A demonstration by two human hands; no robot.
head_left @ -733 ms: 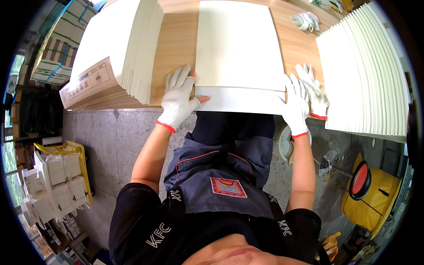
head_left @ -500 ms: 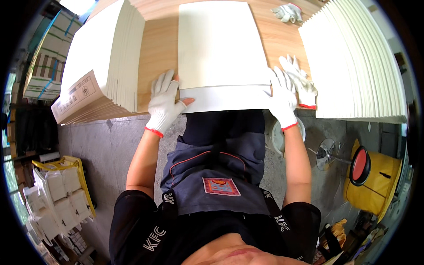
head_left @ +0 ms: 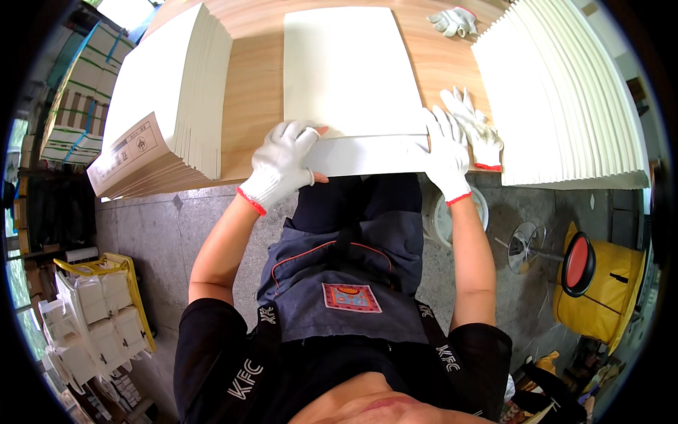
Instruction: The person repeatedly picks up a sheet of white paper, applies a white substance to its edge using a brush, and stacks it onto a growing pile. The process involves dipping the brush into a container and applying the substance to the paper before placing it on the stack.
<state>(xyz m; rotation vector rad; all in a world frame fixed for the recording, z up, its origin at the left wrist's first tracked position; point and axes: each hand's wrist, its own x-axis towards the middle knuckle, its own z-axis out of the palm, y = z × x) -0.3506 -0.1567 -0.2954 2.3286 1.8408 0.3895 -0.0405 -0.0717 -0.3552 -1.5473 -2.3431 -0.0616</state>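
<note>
A cream paper sheet or flat stack (head_left: pixel 346 71) lies on the wooden table between two tall stacks, with a white strip (head_left: pixel 371 155) along its near end at the table edge. My left hand (head_left: pixel 284 159), in a white glove with red cuff and bare thumb and index tips, rests over the strip's left end. Its thumb and index finger are apart at the strip's two long edges. Stretched flat, my right hand (head_left: pixel 447 152) in the same kind of glove lies at the strip's right end. What lies under the palms is hidden.
Tall paper stacks stand left (head_left: pixel 162 85) and right (head_left: pixel 558 99) on the table (head_left: pixel 254 78). Loose white gloves lie beside my right hand (head_left: pixel 484 138) and farther back (head_left: pixel 455 22). A round stool (head_left: pixel 578 265) and a yellow bag (head_left: pixel 600 304) are on the floor at right.
My left hand has slid right from the sheet's left edge onto the end of the white strip, its fingers more bent. My right hand has stayed nearly in place.
</note>
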